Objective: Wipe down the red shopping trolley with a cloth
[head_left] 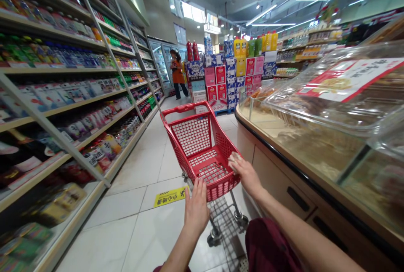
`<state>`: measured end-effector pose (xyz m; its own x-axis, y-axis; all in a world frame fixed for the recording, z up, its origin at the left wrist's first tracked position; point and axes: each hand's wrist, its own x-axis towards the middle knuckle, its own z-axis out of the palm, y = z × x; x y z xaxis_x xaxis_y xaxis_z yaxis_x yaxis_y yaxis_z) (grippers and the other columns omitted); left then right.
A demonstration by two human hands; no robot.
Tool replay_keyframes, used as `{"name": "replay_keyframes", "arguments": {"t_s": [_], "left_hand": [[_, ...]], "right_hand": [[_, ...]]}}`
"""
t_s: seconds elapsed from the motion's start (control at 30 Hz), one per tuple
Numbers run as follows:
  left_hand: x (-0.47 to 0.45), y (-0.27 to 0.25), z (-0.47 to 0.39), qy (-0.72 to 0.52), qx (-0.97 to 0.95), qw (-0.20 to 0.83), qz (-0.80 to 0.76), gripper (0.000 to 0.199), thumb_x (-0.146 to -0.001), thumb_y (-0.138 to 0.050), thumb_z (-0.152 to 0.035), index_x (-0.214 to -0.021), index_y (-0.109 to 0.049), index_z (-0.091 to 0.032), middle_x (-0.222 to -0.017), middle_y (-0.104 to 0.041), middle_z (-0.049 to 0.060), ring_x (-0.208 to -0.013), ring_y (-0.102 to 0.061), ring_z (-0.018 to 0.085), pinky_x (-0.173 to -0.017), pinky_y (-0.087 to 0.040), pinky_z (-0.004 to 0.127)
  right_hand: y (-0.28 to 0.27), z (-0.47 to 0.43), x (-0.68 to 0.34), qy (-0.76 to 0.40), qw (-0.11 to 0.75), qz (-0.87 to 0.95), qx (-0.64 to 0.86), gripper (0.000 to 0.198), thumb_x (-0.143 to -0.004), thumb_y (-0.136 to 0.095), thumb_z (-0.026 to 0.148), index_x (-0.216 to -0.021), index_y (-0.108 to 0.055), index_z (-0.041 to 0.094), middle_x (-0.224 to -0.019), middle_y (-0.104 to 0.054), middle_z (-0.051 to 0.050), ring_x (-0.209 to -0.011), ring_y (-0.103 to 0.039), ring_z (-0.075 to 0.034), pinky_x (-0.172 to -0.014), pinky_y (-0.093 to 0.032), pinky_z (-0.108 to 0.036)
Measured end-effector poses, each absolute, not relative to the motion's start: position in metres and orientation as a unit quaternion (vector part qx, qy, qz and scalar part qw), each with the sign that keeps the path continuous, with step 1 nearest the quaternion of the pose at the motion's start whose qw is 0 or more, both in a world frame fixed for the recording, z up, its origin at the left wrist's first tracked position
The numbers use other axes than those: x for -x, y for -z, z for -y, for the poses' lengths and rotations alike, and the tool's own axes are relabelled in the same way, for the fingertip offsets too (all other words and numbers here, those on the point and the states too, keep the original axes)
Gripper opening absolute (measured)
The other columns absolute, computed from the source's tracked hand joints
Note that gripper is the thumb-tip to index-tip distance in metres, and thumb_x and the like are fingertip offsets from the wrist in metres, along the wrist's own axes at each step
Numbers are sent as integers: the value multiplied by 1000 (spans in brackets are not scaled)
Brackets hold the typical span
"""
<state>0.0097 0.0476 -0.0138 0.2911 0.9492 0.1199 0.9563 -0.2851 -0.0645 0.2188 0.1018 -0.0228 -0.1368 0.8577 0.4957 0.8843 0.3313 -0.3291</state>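
A red plastic shopping cart [211, 156] stands right in front of me, its basket bare inside and its handle on the far side. My left hand [196, 209] is at the basket's near edge, fingers stretched out and holding nothing; whether the fingertips press on the rim is hard to tell. On the near right corner, my right hand [248, 174] is closed over a crumpled whitish cloth or tissue [236, 159] against the rim. Part of the cloth is hidden under the fingers.
Drink shelves [72, 70] line the left side. A wooden counter [268, 166] with clear plastic food boxes [341, 82] runs close along the right. Stacked drink cartons [217, 82] and a person in orange [178, 72] are farther off. A yellow floor sticker [170, 196] lies beside the cart.
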Motion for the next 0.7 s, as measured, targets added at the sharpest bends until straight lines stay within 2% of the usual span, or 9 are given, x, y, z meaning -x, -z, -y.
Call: {"name": "replay_keyframes", "arguments": {"t_s": [0.1, 0.27, 0.43, 0.5, 0.63, 0.7], "left_hand": [[-12, 14, -48, 33, 795, 52, 603, 70, -62, -36, -9, -131, -28, -11, -142, -18, 6, -131, -9, 23, -104, -14, 51], [-13, 13, -49, 34, 795, 55, 604, 69, -62, -35, -9, -131, -28, -12, -142, -17, 5, -131, -9, 22, -105, -11, 51], [-13, 8, -46, 27, 797, 49, 602, 69, -63, -36, -10, -131, -28, -12, -142, -18, 5, -131, -10, 22, -105, -11, 51], [-16, 7, -45, 28, 791, 48, 609, 66, -64, -34, -9, -130, -30, -12, -141, -20, 6, -131, -11, 22, -104, -14, 51], [-17, 3, -44, 28, 786, 43, 617, 63, -67, -33, -11, -130, -30, -11, -141, -22, 6, -131, -14, 21, -104, -16, 51], [-16, 1, -44, 22, 789, 40, 613, 63, -67, -34, -12, -130, -30, -12, -141, -22, 6, -130, -15, 21, -104, -15, 51]], "right_hand": [[24, -103, -219, 25, 318, 733, 601, 36, -83, -37, 9, -111, -57, 23, -122, -52, -8, -118, -41, -22, -93, -35, -46], [30, -89, -191, 38, 330, 829, 449, 37, -85, -37, 11, -114, -53, 28, -124, -50, 0, -119, -40, -15, -98, -33, -37], [26, -102, -220, 42, 328, 737, 589, 35, -84, -37, 10, -109, -58, 23, -120, -53, -7, -116, -44, -21, -94, -36, -43], [28, -101, -216, 41, 334, 747, 574, 35, -84, -37, 10, -109, -58, 23, -120, -53, -7, -115, -45, -20, -95, -36, -42], [32, -94, -200, 39, 332, 826, 454, 36, -85, -39, 13, -113, -55, 29, -122, -52, -1, -117, -42, -17, -96, -35, -38], [30, -98, -210, 42, 324, 809, 488, 35, -85, -39, 13, -111, -56, 28, -120, -53, -3, -115, -45, -19, -94, -37, -40]]}}
